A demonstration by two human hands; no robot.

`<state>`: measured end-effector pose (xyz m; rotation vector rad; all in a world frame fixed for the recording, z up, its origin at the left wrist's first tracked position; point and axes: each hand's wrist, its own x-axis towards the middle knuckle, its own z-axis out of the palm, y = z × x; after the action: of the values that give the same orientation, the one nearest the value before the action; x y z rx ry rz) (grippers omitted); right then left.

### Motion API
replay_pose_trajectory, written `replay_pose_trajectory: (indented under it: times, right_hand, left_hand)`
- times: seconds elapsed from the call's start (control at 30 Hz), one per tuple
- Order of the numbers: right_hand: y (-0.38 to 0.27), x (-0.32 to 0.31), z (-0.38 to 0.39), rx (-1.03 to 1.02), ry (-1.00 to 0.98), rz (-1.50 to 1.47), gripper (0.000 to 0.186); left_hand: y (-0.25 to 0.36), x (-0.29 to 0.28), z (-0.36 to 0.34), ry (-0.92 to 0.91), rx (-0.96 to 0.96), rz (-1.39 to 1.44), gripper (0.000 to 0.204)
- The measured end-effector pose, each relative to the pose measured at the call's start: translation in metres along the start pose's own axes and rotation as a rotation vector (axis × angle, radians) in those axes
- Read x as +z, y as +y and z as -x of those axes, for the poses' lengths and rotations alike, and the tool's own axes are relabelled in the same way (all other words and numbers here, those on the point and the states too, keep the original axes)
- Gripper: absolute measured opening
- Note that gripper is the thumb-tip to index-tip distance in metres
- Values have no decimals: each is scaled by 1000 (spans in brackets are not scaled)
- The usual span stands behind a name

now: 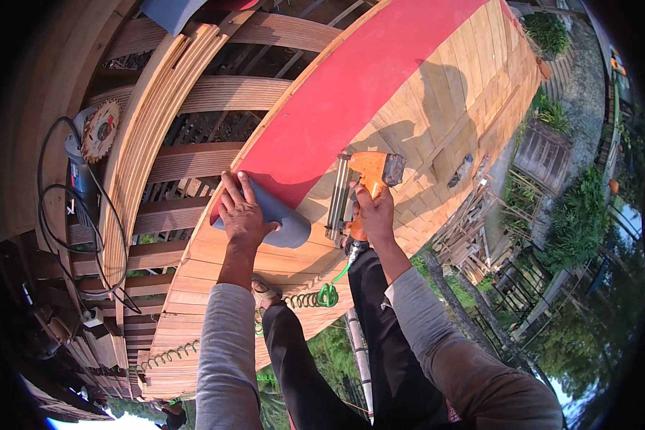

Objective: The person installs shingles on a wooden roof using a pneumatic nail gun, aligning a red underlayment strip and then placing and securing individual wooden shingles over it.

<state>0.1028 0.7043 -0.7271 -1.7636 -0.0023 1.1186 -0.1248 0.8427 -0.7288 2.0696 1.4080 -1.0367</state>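
My right hand (pixel 374 214) is wrapped round the handle of an orange pneumatic nail gun (pixel 369 166), which is held just above the planked surface, right of the roll. A green coiled air hose (pixel 327 294) runs from the gun's lower end. Spread fingers of my left hand (pixel 243 213) press down on the rolled end of a sheet (pixel 283 218), close to the left edge of the planks. The sheet is red on its upper face and grey-blue on the back. Its flat red part (pixel 337 93) stretches away from me along that edge.
Light wooden planks (pixel 437 122) form the curved surface under me. To the left, open beams (pixel 201 159) have gaps between them. A circular saw (pixel 84 168) with a toothed blade and looped black cord (pixel 41 208) rests there. My sandalled foot (pixel 266 290) stands behind my left hand.
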Motion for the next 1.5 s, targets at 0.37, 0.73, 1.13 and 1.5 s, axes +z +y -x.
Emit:
replay_pose_trajectory:
  times: [0.37, 0.73, 1.13, 1.5]
  right_hand:
    - [25, -1, -11, -193, -18, 372, 28]
    - [47, -2, -18, -347, 153, 777, 35]
    - [47, 29, 4, -440, 215, 986, 46]
    - [182, -5, 157, -83, 188, 52, 26]
  left_hand:
    - [-4, -3, 2, -11, 41, 3, 161]
    - [-1, 8, 8, 31, 126, 37, 159]
    - [-31, 33, 9, 213, 205, 111, 155]
    - [-40, 48, 16, 367, 306, 188, 160]
